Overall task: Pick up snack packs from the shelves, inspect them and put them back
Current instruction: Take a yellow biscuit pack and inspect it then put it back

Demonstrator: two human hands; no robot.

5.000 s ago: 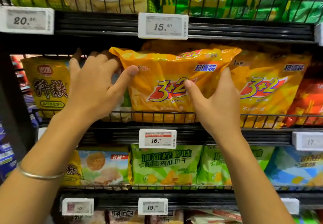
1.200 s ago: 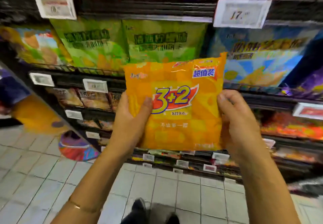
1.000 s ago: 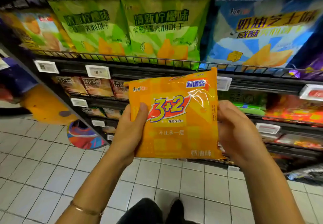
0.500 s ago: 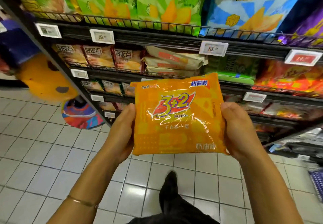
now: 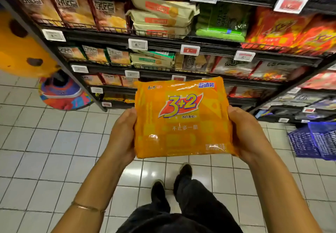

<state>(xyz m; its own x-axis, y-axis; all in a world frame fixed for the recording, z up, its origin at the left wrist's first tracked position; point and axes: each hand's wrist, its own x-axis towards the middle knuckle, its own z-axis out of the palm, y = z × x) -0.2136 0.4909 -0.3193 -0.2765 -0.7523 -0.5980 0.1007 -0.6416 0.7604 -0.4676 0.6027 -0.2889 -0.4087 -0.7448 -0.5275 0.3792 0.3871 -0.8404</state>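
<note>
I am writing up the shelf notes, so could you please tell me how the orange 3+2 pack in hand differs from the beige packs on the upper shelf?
The orange 3+2 pack is held between the left hand and right hand, clear of the shelves; the beige packs lie stacked on their shelf. The orange pack is single with its front to the camera; the beige packs are piled three high. Both are sealed soft wrappers.

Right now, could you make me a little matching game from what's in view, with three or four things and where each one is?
Things:
1. orange snack pack
2. blue basket
3. thin bracelet
4. green packs

Places:
A. on the left wrist
B. on a shelf, upper right of centre
C. held between the left hand and right hand
D. on the floor at the right edge

Pairs: 1-C, 2-D, 3-A, 4-B
</note>
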